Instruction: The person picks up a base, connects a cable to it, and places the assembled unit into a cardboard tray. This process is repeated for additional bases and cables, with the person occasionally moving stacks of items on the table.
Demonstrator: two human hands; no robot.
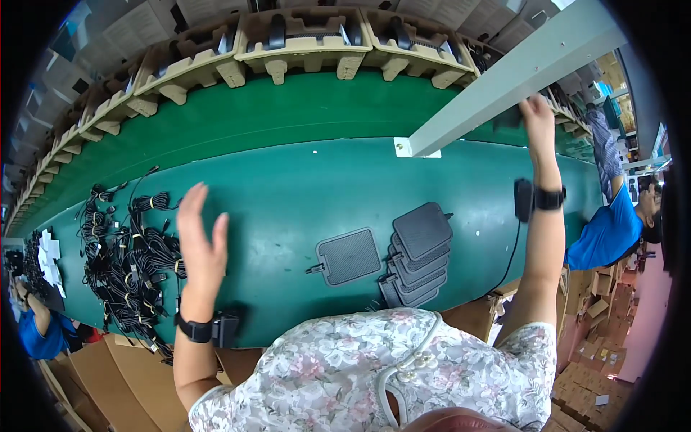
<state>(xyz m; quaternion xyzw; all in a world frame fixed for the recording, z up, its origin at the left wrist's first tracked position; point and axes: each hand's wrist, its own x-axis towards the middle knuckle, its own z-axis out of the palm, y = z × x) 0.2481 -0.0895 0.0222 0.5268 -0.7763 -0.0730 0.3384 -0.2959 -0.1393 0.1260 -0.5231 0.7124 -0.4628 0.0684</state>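
My left hand point(202, 241) is raised above the bench, fingers stretched and thumb apart, holding nothing. Just left of it lies a heap of bundled black cables point(131, 263). My right hand point(537, 115) reaches far out to the right, beyond the grey post. Its fingers are closed at a dark flat piece point(509, 119), which is blurred and partly hidden behind the post. Between my arms a flat black square pad point(350, 257) with a short connector lies alone, its face textured. To its right sits an overlapping stack of similar black pads point(422, 230).
Across the green bench point(273, 187), moulded brown trays point(302, 47) holding black parts run in a curved row. The grey post point(518, 75) slants up from a bolted foot. Blue-sleeved people point(608, 230) sit at both sides; cardboard boxes point(129, 367) stand below.
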